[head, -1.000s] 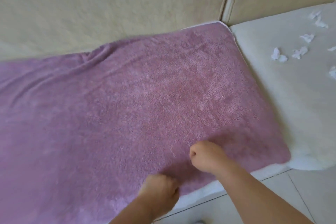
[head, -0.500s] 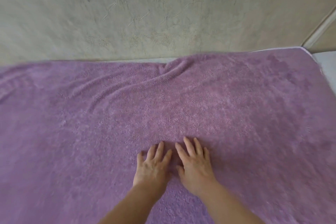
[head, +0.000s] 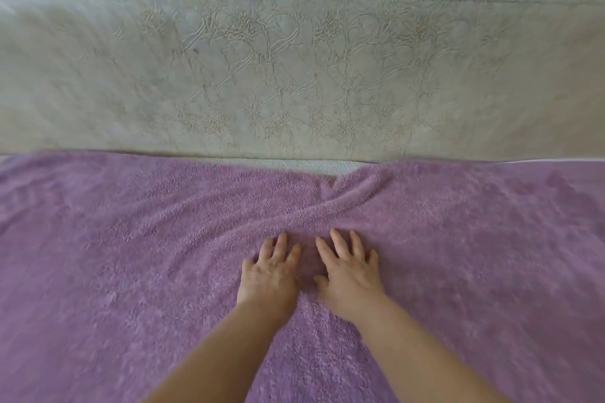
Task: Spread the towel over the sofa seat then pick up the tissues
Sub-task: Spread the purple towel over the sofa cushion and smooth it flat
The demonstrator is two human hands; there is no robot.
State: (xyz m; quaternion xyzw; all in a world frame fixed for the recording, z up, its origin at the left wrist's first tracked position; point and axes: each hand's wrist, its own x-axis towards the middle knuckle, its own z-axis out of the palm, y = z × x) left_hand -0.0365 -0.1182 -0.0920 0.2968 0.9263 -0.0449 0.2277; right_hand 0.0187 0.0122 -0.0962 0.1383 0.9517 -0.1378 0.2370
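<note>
The towel (head: pixel 131 255), purple and fluffy, lies spread over the sofa seat (head: pixel 294 164) and covers nearly all of the seat that shows. Only a narrow pale strip of seat is bare, between the towel's far edge and the backrest (head: pixel 294 75). The towel runs out of view at the left, right and near edges.

Both hands rest palm down on the towel near its middle, side by side and just apart. The left hand (head: pixel 268 271) lies flat with its fingers straight and slightly spread, grasping nothing. The right hand (head: pixel 348 271) lies the same way, fingers extended on the cloth and thumb angled toward the left hand. Both forearms reach in from the bottom edge.

Just beyond the fingertips a raised fold (head: pixel 343 203) runs diagonally up and to the right, to the towel's far edge. Shallower creases fan out to the left of it. The backrest is beige, with an embossed, crinkled pattern and a stitched seam near its top.
</note>
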